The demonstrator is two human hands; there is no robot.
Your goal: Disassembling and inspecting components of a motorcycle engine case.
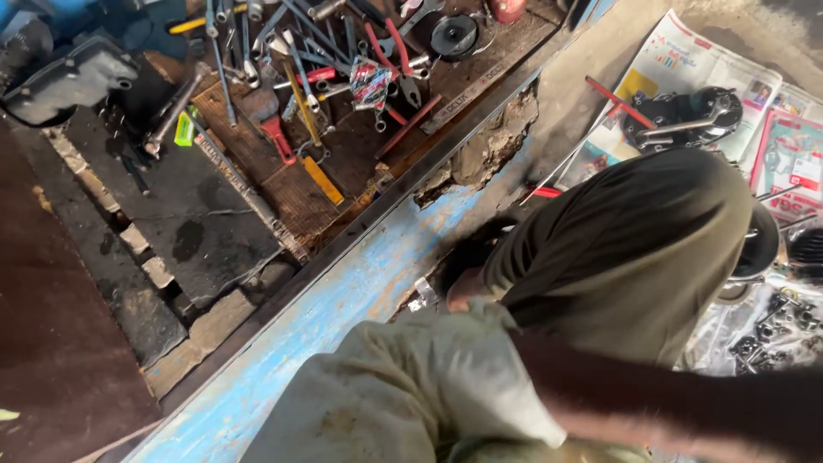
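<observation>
A bare forearm (686, 403), blurred, crosses the bottom right and runs left under pale, stained cloth (403, 394). Just past the cloth a small part of my right hand (459, 291) shows against the worn blue-painted ledge (343, 300). It lies next to a dark object (471, 253) and a small metal piece (424, 291). A large olive-clad limb (626, 240) covers the rest of the hand, so its grip cannot be made out. My left hand is out of sight.
A wooden tray (291, 184) holds several spanners, pliers and red-handled tools (279, 137). Newspaper (677, 60) at the right carries dark engine parts (686, 116) and loose nuts (771, 330). Broken concrete (493, 146) edges the ledge. A dark metal cover (69, 77) sits at top left.
</observation>
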